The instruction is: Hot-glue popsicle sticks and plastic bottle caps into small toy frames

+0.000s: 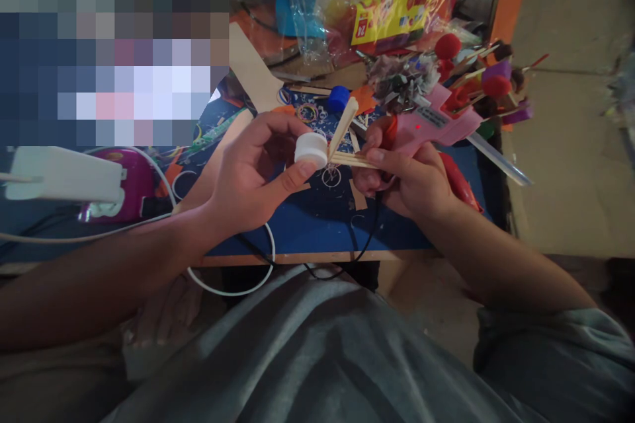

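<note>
Pinching a white bottle cap (310, 151) between thumb and fingers, the left hand (251, 172) holds it on edge. Wooden sticks (344, 129) meet just beside the cap's right face, one part tilting up and away, another running across to the right hand (417, 175). There the thumb presses on their near ends, and a pink glue gun (432, 122) sits against the same hand, its clear glue stick (501, 160) jutting out to the right. Whether the sticks are fixed to the cap cannot be told.

With cap and sticks in separate hands, a slight twist of either could pry the joint apart or set it crooked. The gun's nozzle is hidden; if hot, it could burn the crowded fingers, and its black cord (374, 225), hanging below the right hand, could snag and jerk the grip.

Beneath both hands lies a blue tabletop (317, 231), littered with rubber bands (306, 112) and, beyond the hands, a blue cap (339, 99). A magenta device (139, 188) stands left of the left hand; plastic packaging (391, 13) lies ahead, and cardboard (570, 125) spreads past the right hand. The room looks dim.
</note>
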The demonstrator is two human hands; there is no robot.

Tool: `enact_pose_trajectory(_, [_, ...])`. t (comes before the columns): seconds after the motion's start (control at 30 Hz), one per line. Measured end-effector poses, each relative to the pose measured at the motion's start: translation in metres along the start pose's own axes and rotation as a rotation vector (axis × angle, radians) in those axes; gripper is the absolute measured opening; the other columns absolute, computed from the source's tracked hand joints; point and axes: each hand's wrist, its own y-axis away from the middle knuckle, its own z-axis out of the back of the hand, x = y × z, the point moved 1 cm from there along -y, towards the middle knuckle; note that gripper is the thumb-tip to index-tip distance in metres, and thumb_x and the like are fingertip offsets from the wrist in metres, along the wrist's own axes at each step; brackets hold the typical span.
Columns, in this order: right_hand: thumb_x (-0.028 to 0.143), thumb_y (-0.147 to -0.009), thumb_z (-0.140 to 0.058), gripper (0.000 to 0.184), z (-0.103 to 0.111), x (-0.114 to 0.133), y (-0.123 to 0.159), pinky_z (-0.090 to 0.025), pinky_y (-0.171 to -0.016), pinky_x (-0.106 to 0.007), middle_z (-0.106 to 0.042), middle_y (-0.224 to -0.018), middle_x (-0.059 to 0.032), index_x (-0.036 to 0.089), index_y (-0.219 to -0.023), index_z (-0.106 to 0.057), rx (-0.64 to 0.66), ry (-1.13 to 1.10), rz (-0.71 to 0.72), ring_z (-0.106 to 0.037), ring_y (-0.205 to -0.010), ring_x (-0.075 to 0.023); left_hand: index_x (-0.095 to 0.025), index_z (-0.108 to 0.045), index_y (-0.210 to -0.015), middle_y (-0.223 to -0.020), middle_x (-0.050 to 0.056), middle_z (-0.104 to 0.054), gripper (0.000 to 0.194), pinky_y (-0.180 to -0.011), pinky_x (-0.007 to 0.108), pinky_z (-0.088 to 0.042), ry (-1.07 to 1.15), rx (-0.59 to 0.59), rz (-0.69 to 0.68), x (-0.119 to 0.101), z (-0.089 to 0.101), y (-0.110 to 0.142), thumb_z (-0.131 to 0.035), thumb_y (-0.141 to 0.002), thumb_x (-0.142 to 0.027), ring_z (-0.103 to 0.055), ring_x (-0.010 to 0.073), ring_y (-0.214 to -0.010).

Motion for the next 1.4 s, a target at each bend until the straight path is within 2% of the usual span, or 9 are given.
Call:
enact_pose_trajectory(0.17, [0.057, -0.073, -0.113, 0.060, -0.0006, 0.0000, -0.0008, -0.039, -0.051, -0.031, -0.053, -0.056, 0.0088, 0.029, -0.091, -0.063, 0.017, -0.027, 0.010, -0.050, -0.050, -0.0132, -0.029, -0.074, -0.120, -0.116, 0.007, -0.080, 0.049, -0.073, 0.035, -0.069, 0.016, 0.008, -0.016, 0.0005, -0.0002, -0.0002, -0.099, -0.098, -0.065, -0.077, 0.0198, -0.092])
enact_pose_trajectory(0.37, [0.059, -0.073, -0.112, 0.060, 0.0007, 0.0008, -0.0001, -0.042, -0.053, -0.034, -0.050, -0.058, 0.0081, 0.031, -0.092, -0.062, 0.000, 0.003, -0.018, -0.051, -0.054, -0.0160, -0.029, -0.075, -0.121, -0.113, 0.006, -0.079, 0.046, -0.069, 0.033, -0.068, 0.013, -0.003, 0.000, -0.0017, -0.0019, -0.0001, -0.098, -0.099, -0.063, -0.075, 0.0185, -0.088])
enact_pose_trajectory(0.5, [0.056, -0.073, -0.112, 0.059, -0.0009, 0.0014, -0.0002, -0.039, -0.053, -0.033, -0.052, -0.058, 0.0080, 0.030, -0.091, -0.062, 0.007, -0.009, -0.014, -0.049, -0.053, -0.0145, -0.029, -0.075, -0.121, -0.115, 0.006, -0.080, 0.048, -0.073, 0.034, -0.068, 0.000, -0.003, 0.007, 0.0001, -0.0016, 0.0001, -0.098, -0.098, -0.065, -0.076, 0.0191, -0.091])
enact_pose_trajectory(0.67, [0.057, -0.069, -0.113, 0.062, -0.0028, 0.0018, -0.0008, -0.039, -0.051, -0.031, -0.052, -0.056, 0.0091, 0.029, -0.090, -0.062, 0.001, -0.026, -0.021, -0.048, -0.051, -0.0135, -0.030, -0.078, -0.124, -0.113, 0.005, -0.080, 0.045, -0.069, 0.031, -0.066, 0.028, -0.007, -0.078, 0.0058, -0.0012, 0.0004, -0.101, -0.097, -0.058, -0.074, 0.0177, -0.088])
enact_pose_trajectory(0.83, [0.059, -0.071, -0.113, 0.062, -0.0018, 0.0010, -0.0009, -0.041, -0.052, -0.032, -0.051, -0.056, 0.0089, 0.029, -0.091, -0.062, 0.005, -0.008, -0.005, -0.050, -0.051, -0.0143, -0.029, -0.074, -0.120, -0.115, 0.006, -0.079, 0.047, -0.072, 0.034, -0.066, -0.002, 0.000, 0.010, 0.0013, -0.0012, -0.0002, -0.097, -0.099, -0.064, -0.075, 0.0196, -0.091])
enact_pose_trajectory(0.93, [0.056, -0.072, -0.113, 0.060, -0.0017, 0.0007, -0.0008, -0.039, -0.052, -0.030, -0.053, -0.055, 0.0093, 0.029, -0.091, -0.063, 0.018, -0.041, 0.003, -0.051, -0.050, -0.0129, -0.029, -0.074, -0.119, -0.114, 0.006, -0.078, 0.045, -0.073, 0.035, -0.066, 0.005, -0.002, 0.011, -0.0013, -0.0014, -0.0003, -0.096, -0.100, -0.063, -0.074, 0.0192, -0.090])
enact_pose_trajectory(1.03, [0.053, -0.070, -0.114, 0.060, -0.0022, 0.0014, -0.0005, -0.038, -0.051, -0.029, -0.055, -0.054, 0.0088, 0.028, -0.090, -0.064, 0.019, -0.063, 0.000, -0.050, -0.050, -0.0122, -0.029, -0.075, -0.119, -0.112, 0.006, -0.078, 0.043, -0.071, 0.033, -0.066, 0.014, -0.017, 0.016, 0.0008, -0.0024, 0.0003, -0.098, -0.100, -0.060, -0.073, 0.0186, -0.088])
enact_pose_trajectory(1.17, [0.052, -0.072, -0.114, 0.057, -0.0022, 0.0030, -0.0009, -0.040, -0.051, -0.030, -0.055, -0.055, 0.0085, 0.028, -0.090, -0.065, 0.026, -0.059, -0.020, -0.050, -0.051, -0.0129, -0.028, -0.077, -0.121, -0.110, 0.005, -0.077, 0.041, -0.066, 0.028, -0.063, 0.067, -0.013, -0.047, 0.0037, -0.0033, 0.0002, -0.099, -0.099, -0.055, -0.071, 0.0161, -0.085])
enact_pose_trajectory(1.4, [0.046, -0.077, -0.111, 0.052, 0.0016, 0.0005, -0.0037, -0.047, -0.052, -0.029, -0.055, -0.057, 0.0081, 0.026, -0.092, -0.065, 0.051, -0.098, -0.066, -0.054, -0.053, -0.0132, -0.026, -0.073, -0.119, -0.111, 0.008, -0.079, 0.061, -0.075, 0.035, -0.068, 0.006, 0.039, 0.045, 0.0044, 0.0008, -0.0035, -0.098, -0.093, -0.075, -0.079, 0.0239, -0.096])
